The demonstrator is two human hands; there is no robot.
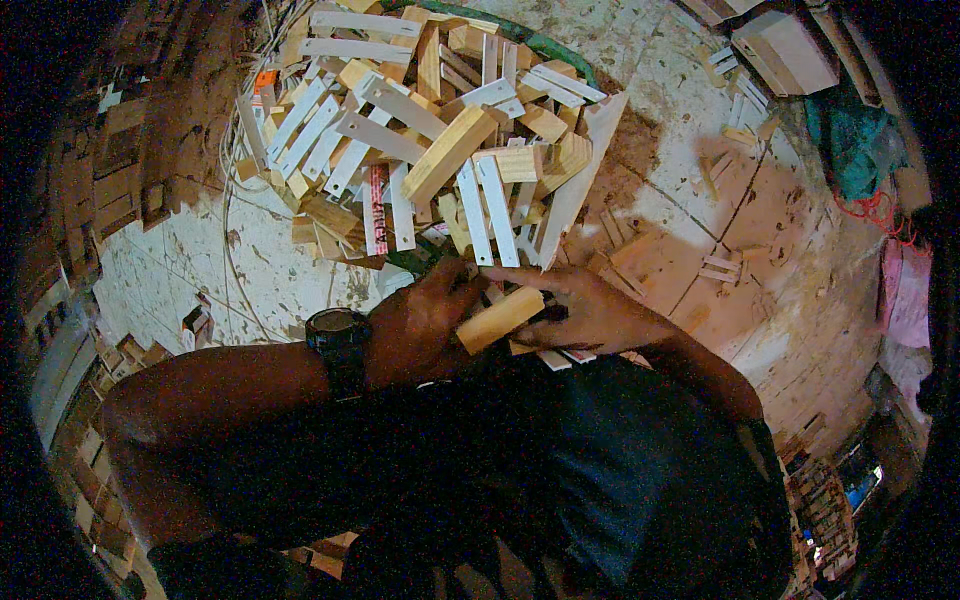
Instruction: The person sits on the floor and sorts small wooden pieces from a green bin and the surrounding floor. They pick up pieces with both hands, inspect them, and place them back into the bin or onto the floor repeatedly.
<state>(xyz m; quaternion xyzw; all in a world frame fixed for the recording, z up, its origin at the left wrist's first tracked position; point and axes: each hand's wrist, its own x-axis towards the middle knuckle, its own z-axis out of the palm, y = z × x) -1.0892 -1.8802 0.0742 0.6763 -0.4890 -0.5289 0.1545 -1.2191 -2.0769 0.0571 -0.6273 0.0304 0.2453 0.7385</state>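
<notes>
A short, pale wooden block [500, 320] lies slantwise between my two hands, in front of my dark-clothed lap. My right hand [590, 310] has its fingers bent round the block's upper right end. On the other side, my left hand [425, 315], with a dark watch at the wrist, is curled close to the block. Shadow hides its fingertips and whatever is in them. Ends of white strips [556, 360] show below my right hand. Just beyond both hands rises a heap of wooden blocks [450, 155] mixed with white strips [487, 212] that have small holes.
Behind the heap runs a green rim [545, 45]. Loose wood scraps [720, 268] lie on the stained floor [660, 220] to the right. Stacked wood pieces [150, 130] stand at far left. A green bundle [855, 145] and a pink bag [905, 290] are at far right.
</notes>
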